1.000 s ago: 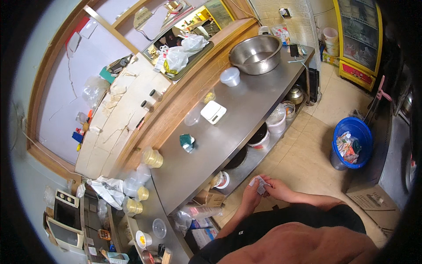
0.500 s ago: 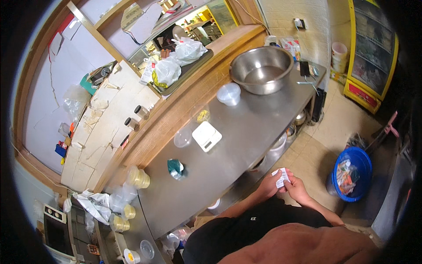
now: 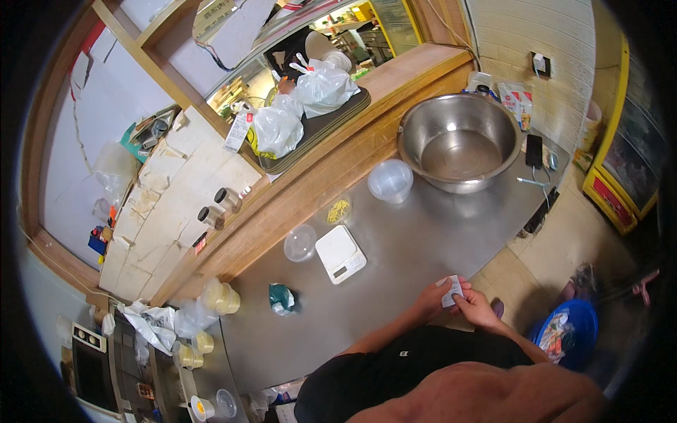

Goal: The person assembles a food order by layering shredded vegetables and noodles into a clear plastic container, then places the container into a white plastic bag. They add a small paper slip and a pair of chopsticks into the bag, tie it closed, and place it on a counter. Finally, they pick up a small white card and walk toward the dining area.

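Both of my hands are closed on a small printed paper slip (image 3: 452,291) at the front edge of the steel counter. My left hand (image 3: 430,300) pinches its left side, and my right hand (image 3: 475,306) grips the lower right with the thumb across it. On the counter ahead lies a white kitchen scale (image 3: 340,255). Beside the scale are a clear round lid (image 3: 300,242) and a clear tub with yellow shreds (image 3: 338,210). A green crumpled packet (image 3: 281,299) lies to the left.
A large steel basin (image 3: 460,141) and clear plastic bowls (image 3: 391,181) stand at the counter's far right. White plastic bags (image 3: 278,130) sit on a dark tray on the ledge, where another person's hand (image 3: 286,85) is close by. A blue bin (image 3: 580,335) stands on the floor at right.
My view has shifted nearer the counter, and my hands now appear over its front edge, still holding the slip. Behind the bags, more of the other person shows, including a hand.
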Tool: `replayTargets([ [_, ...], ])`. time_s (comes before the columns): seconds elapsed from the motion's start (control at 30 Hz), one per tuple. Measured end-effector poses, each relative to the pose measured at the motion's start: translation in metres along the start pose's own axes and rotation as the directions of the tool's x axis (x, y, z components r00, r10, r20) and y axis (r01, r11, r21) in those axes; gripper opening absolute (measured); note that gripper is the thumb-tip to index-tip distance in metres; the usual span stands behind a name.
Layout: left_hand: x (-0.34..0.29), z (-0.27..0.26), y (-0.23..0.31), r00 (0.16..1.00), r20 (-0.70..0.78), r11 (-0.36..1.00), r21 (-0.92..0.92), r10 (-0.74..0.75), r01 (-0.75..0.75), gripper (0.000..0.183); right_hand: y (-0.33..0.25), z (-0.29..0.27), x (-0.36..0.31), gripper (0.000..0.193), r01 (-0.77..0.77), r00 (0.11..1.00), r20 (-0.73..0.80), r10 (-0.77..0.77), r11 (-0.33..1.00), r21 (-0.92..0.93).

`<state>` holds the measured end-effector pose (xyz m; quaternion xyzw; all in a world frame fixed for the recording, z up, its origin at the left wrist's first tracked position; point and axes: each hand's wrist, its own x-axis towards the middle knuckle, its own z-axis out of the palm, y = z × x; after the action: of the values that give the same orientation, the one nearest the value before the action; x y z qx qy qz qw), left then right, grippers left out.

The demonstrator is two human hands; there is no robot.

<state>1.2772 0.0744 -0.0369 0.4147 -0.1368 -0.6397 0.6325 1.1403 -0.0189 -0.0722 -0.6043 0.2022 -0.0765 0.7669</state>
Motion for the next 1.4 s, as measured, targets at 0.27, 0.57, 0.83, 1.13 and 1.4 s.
replayTargets([
  [0.27,0.105,0.037,0.025,0.957,-0.207,0.976,-0.032,0.203,-0.214,0.036,-0.058,-0.116,0.094,0.027,0.040,0.990,0.140,-0.016,0.985,-0.167],
  [0.57,0.190,0.053,0.034,0.746,-0.470,0.878,0.176,0.472,-0.445,0.030,-0.107,-0.193,0.153,0.030,-0.090,0.947,0.295,0.131,0.985,-0.147],
  [0.83,0.183,0.051,0.046,0.776,-0.516,0.919,0.334,0.363,-0.208,0.024,-0.123,-0.200,0.175,0.027,0.166,0.965,0.220,-0.140,0.980,-0.107],
  [1.13,0.171,0.040,0.049,0.800,-0.458,0.903,0.361,0.388,-0.232,0.017,-0.139,-0.189,0.179,0.015,0.331,0.924,0.302,-0.235,0.887,-0.322],
  [1.4,0.157,0.026,0.044,0.740,-0.520,0.904,0.275,0.426,-0.327,0.012,-0.118,-0.176,0.180,0.014,0.101,0.956,0.289,-0.054,0.984,-0.149],
])
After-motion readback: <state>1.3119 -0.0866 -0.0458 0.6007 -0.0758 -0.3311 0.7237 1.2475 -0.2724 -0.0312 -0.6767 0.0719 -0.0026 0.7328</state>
